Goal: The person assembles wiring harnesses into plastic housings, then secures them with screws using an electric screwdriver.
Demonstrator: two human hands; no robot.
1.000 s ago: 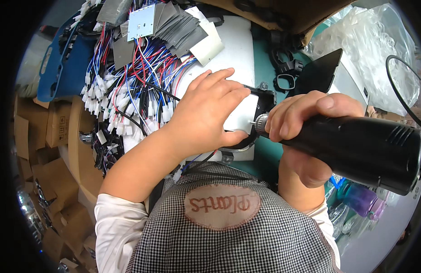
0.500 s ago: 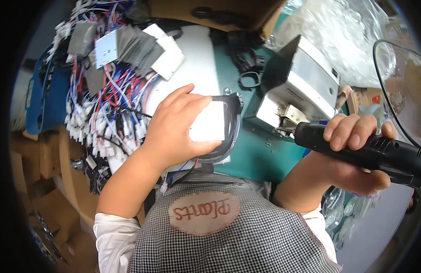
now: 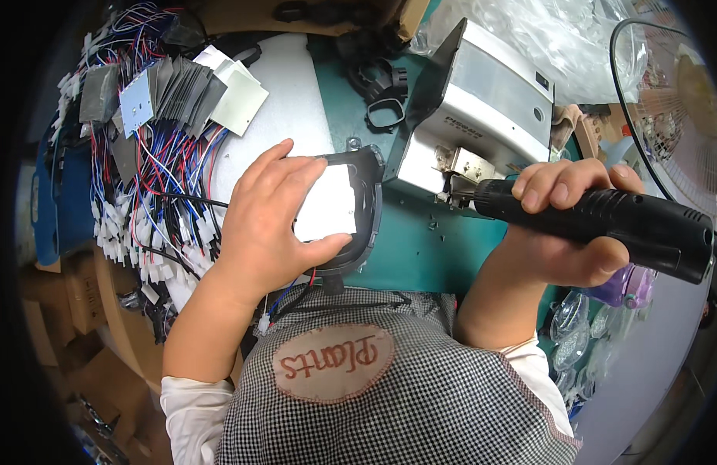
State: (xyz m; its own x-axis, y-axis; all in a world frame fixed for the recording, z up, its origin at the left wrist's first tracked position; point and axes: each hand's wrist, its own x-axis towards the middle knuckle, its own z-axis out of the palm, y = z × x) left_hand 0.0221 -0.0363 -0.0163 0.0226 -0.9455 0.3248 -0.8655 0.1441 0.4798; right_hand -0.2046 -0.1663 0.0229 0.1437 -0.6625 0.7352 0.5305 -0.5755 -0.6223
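Note:
My left hand (image 3: pixel 269 209) is closed over the left side of a rounded black plastic housing (image 3: pixel 368 203), its thumb and fingers across a white square plate (image 3: pixel 327 205) set on the housing. Thin red and blue wires with a white connector (image 3: pixel 264 322) trail from its lower side. My right hand (image 3: pixel 564 225) wraps round a black electric screwdriver (image 3: pixel 645 232) held almost level. The screwdriver's tip is at the metal front of a silver-grey screw feeder (image 3: pixel 498 85); whether a screw sits on the bit cannot be made out.
Bundled wires with white connectors (image 3: pixel 153 232) and a fanned stack of grey plates (image 3: pixel 184 93) lie at left on white foam (image 3: pixel 293 101). Black rings (image 3: pixel 382 97) and loose screws lie on the green mat (image 3: pixel 444 252). Clear plastic bags (image 3: pixel 583 46) fill the far right; a cable (image 3: pixel 618 77) hangs there.
The view has shifted, so the scene sits further left and higher. Both hands keep their holds, and the screwdriver's tip stays at the feeder's front.

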